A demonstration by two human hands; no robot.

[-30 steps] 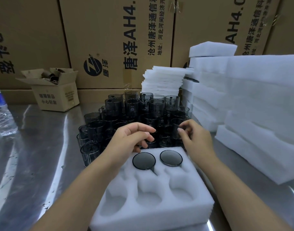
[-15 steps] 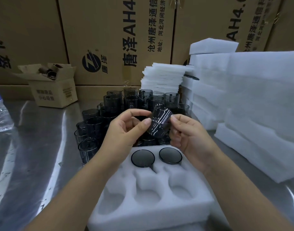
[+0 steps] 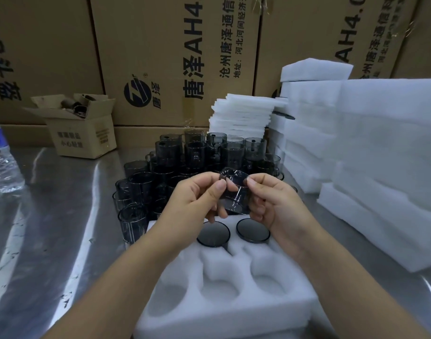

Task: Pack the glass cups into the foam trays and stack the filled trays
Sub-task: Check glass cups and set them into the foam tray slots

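Both hands have come away from the cluster of loose cups (image 3: 175, 155) and now meet over the far end of the foam tray (image 3: 224, 302), with one glass cup (image 3: 235, 192) lifted between them. It has dropped lower and turned from its tilt of half a second ago.

Left hand (image 3: 197, 199) pinches the cup at its rim with thumb and forefinger. Right hand (image 3: 278, 204) curls round the opposite side, so both are grasping the same glass. It hangs in the air just above the two seated cups (image 3: 213, 233) in the tray's far row. The three near pockets are empty.

The hold is mostly fingertips on smooth glass, so I'd judge a slip to be the main hazard. A drop from here would land glass on glass, right on the seated pair. The cup's handle also has to meet the pocket's slot; forced in crooked, it could tear the foam or sit proud and spoil the stacking. Swinging back carelessly might clip the crowded cluster just behind.
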